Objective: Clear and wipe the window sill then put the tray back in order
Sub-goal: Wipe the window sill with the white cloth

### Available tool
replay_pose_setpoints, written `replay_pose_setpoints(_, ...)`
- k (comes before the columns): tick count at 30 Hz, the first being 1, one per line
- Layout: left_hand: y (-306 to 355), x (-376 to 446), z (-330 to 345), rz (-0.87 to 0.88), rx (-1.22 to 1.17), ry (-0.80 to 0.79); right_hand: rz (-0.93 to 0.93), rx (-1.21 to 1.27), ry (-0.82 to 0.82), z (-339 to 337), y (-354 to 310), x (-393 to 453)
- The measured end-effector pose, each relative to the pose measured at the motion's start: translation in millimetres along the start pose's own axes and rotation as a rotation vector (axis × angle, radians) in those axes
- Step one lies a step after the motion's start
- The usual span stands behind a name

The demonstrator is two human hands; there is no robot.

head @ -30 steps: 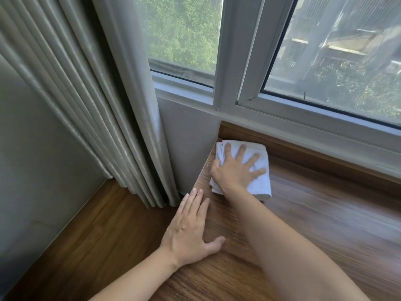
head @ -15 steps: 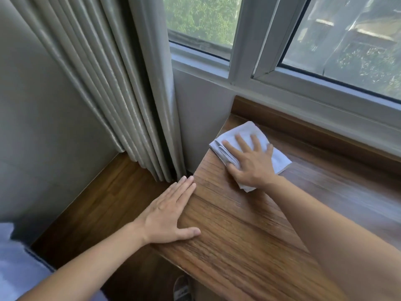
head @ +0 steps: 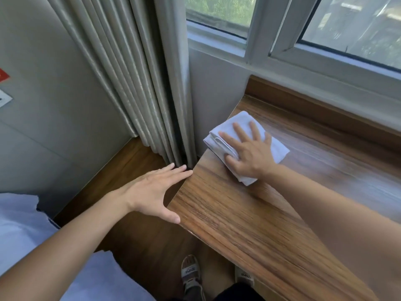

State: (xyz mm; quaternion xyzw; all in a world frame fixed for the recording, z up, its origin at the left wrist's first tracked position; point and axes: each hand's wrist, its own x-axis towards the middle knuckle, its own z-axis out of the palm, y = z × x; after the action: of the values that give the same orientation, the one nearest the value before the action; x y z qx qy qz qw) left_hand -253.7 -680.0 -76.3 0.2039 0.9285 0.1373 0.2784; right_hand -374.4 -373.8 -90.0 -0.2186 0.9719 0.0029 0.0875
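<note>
Sill (head: pixel 249 213) left end, folded white cloth (head: pixel 233 135) flat at the end edge, right hand (head: pixel 249 153) pressing it with spread fingers, left hand (head: pixel 152 190) open, gripping nothing, fingertips at the end edge.

Pleated grey curtain (head: pixel 138 79) hangs left of the window frame (head: pixel 256 31); sandalled feet (head: pixel 191 276) stand on the wooden floor (head: pixel 121 168); white bedding (head: pixel 19 231) lower left.

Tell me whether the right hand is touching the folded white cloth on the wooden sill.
Touching. The head view shows the right hand lying flat with spread fingers on the folded white cloth, pressing it onto the wooden window sill.
</note>
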Motion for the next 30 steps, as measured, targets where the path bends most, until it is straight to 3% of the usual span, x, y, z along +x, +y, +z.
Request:
replay_pose_setpoints(3, -1, -5, -7, -0.038, 0.035, -0.077, -0.037, -0.051, 0.039, 1, -26, -20)
replay_pose_setpoints(11, -22, -21, -19, -0.118, -0.01, -0.104, -0.53, -0.064, 0.059, 26, -113, -132)
replay_pose_setpoints(16, -17, -14, -22, -0.053, -0.099, -0.074, -0.574, -0.073, 0.049, 30, -94, -110)
replay_pose_setpoints(19, -10, -10, -27, -0.032, -0.099, 0.0, -0.38, -0.049, 0.073, 27, -67, -82)
replay_pose_setpoints(25, 19, 7, -17, 0.041, -0.058, 0.171, 0.329, 0.116, 0.031, 7, -2, -21)
replay_pose_setpoints(27, 32, 22, -7, 0.097, 0.017, 0.202, 0.431, 0.156, 0.037, 3, 9, -18)
replay_pose_setpoints(30, 49, 53, 6, 0.16, 0.077, 0.236, 0.386, 0.078, 0.04, 6, 2, -33)
